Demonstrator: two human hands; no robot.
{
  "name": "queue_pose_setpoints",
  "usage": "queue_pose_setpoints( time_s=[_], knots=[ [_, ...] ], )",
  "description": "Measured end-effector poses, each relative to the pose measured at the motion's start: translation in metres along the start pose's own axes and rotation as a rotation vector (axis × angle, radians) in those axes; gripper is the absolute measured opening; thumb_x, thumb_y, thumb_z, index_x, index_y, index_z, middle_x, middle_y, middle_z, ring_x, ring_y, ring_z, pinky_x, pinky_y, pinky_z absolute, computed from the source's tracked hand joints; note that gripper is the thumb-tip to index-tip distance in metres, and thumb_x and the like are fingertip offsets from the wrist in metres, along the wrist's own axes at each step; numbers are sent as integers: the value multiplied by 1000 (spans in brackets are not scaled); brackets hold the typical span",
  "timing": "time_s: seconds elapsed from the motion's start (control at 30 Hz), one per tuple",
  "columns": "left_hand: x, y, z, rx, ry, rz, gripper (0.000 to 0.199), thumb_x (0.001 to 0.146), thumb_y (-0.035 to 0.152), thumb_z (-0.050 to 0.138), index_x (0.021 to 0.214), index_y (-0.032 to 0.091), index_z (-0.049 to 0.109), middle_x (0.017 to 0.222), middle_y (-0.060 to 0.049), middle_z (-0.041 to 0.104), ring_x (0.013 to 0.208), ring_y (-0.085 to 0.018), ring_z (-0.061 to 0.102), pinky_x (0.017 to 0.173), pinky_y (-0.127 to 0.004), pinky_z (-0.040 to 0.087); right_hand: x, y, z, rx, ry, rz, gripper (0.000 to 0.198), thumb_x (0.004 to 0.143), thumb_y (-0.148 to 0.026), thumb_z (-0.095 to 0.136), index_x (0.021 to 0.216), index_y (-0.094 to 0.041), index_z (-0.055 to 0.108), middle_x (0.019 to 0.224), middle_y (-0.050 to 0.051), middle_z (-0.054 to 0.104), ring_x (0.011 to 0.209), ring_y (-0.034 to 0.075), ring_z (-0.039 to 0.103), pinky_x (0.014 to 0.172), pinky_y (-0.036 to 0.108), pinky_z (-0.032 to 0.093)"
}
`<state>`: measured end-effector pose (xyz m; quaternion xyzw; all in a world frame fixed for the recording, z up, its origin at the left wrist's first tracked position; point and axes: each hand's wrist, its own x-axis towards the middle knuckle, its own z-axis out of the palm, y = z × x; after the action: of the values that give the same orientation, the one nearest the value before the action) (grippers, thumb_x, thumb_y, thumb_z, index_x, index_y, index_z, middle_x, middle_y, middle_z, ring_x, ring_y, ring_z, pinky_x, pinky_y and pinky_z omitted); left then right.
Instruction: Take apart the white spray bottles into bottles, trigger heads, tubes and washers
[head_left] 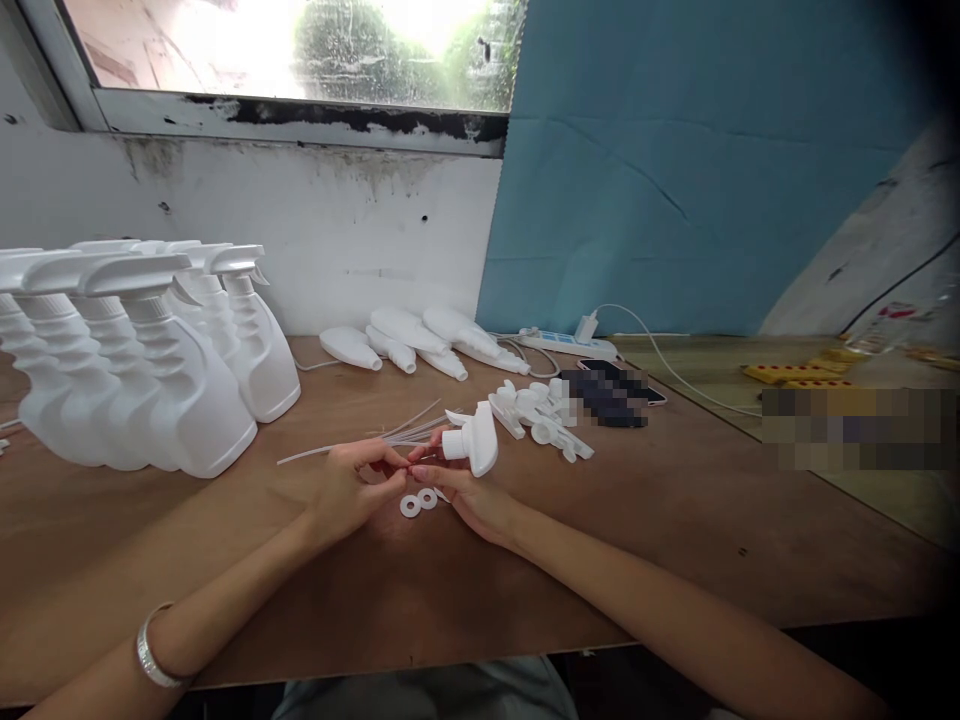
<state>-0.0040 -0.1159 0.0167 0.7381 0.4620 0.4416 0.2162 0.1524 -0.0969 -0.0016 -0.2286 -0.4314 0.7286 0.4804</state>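
Note:
A white trigger spray head (480,442) is in my right hand (469,492), its round collar facing left. The fingers of my left hand (356,485) are pinched together and meet my right fingertips beside the collar. What the left fingertips hold, if anything, is too small to make out. Several thin clear dip tubes (319,453) lie behind my hands. Two white ring washers (410,506) rest on the brown table (315,620) just below my fingers, with part of another white piece by my right hand.
Assembled white spray bottles (187,390) stand in rows at the left. White bottles without heads (397,330) lie along the wall. A pile of white spray heads (551,415) sits to the right, near phones (622,380) and a power strip (566,344).

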Motion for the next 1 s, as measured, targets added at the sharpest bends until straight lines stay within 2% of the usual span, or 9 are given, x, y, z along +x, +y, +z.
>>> queue_pose_setpoints(
  time_s=[0.4, 0.6, 0.77, 0.9, 1.0],
  knots=[
    [-1, -4, 0, 54, -50, 90, 16, 73, 25, 54, 63, 14, 61, 61, -2, 60, 56, -11, 50, 54, -21, 40, 0, 2, -3, -145, -46, -80, 28, 60, -16, 70, 77, -22, 49, 78, -3, 63, 73, 14, 58, 67, 28, 45],
    [-2, -2, 0, 82, 2, 126, 17, 72, 24, 54, 59, 15, 59, 56, -1, 57, 52, -10, 47, 52, -21, 39, -2, 0, -2, -215, -83, -109, 29, 62, -18, 68, 79, -23, 46, 81, -2, 62, 75, 15, 59, 68, 28, 45],
    [0, -4, 2, -14, 71, -51, 10, 67, 21, 56, 61, 14, 60, 56, 0, 57, 50, -10, 46, 48, -20, 37, -3, -1, 1, -203, -83, -139, 33, 61, -18, 69, 82, -24, 45, 85, -2, 63, 80, 17, 60, 74, 32, 46],
    [4, -12, -1, -102, 133, -191, 8, 65, 21, 55, 65, 14, 60, 53, 1, 56, 49, -10, 48, 47, -20, 36, -5, 0, 4, -251, -82, -170, 28, 66, -20, 66, 83, -24, 44, 87, -1, 63, 76, 16, 59, 67, 31, 46],
    [6, -14, -3, -131, 116, -219, 4, 64, 18, 53, 63, 15, 55, 52, 3, 54, 50, -10, 50, 48, -20, 37, -9, 0, 9, -265, -79, -204, 22, 70, -25, 64, 81, -24, 44, 86, 0, 62, 69, 15, 58, 62, 32, 46]
  ],
)
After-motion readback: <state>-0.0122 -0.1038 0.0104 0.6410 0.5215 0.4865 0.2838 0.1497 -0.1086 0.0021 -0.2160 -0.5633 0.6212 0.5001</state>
